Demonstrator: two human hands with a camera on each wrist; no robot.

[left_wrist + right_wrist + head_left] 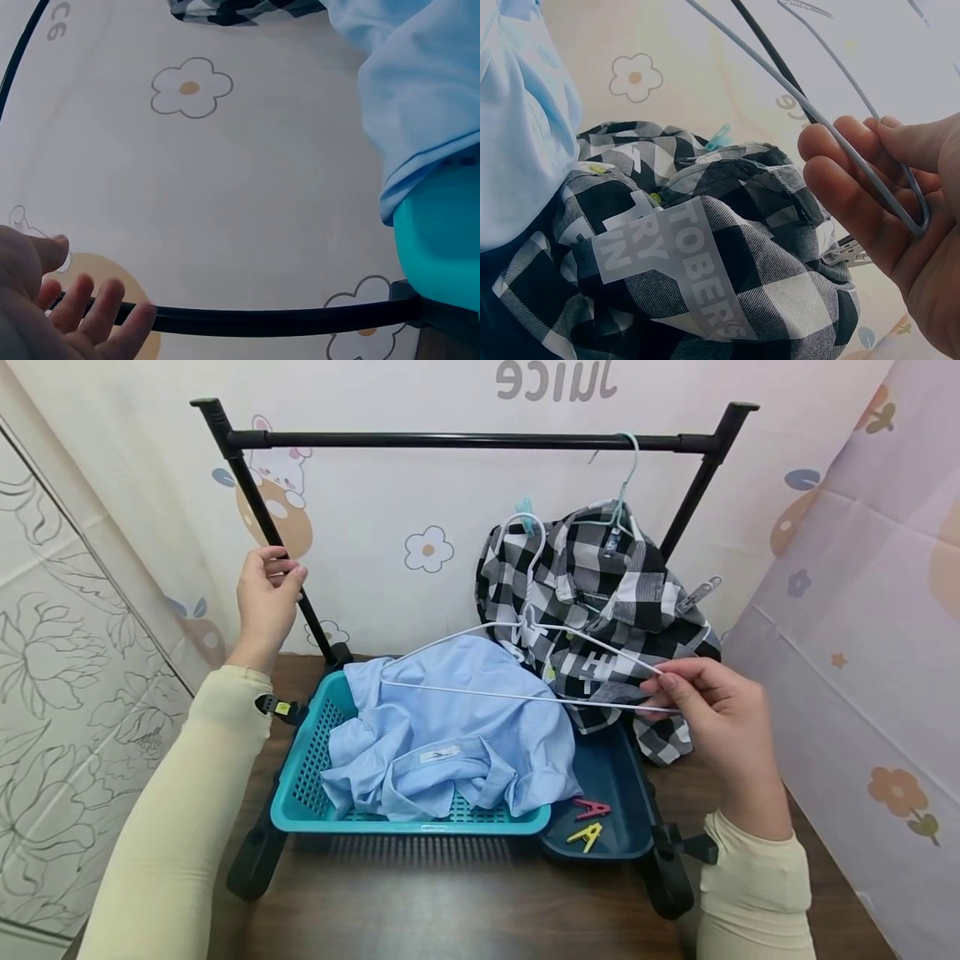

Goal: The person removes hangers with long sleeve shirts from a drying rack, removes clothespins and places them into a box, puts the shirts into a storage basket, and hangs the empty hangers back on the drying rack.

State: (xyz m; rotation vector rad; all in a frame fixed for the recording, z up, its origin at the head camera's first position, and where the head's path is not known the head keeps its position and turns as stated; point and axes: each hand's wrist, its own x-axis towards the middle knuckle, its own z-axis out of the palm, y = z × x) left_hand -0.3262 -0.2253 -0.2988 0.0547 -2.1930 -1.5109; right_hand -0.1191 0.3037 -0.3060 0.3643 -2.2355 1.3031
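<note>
White hanger (thin, triangular).

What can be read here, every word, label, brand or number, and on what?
"Juice", reversed: wall cloth.
"TOBER'S": checked shirt.
"RY": same shirt.
"IN": same shirt.
Too small to read: the collar label on the blue shirt and the neck tag on the checked one.
</note>
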